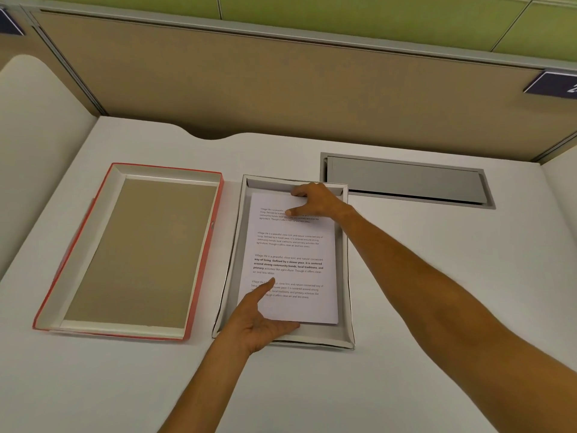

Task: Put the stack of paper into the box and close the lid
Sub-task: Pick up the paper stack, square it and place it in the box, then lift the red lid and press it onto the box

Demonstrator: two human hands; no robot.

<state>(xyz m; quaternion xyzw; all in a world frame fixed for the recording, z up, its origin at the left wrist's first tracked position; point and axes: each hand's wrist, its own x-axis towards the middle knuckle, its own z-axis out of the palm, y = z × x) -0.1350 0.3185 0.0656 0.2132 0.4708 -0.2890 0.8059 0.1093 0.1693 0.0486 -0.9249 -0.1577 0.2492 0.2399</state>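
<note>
The paper lies inside the box, skewed a little, its near-left corner close to the wall. The left hand is spread open, flat at the near edge with a finger on the sheet; the right hand pinches the far edge loosely. If they let go carelessly, sheets could fan or ride up the wall. The lid waits upturned alongside on the tabletop; a raised corner might get creased under it.
</note>
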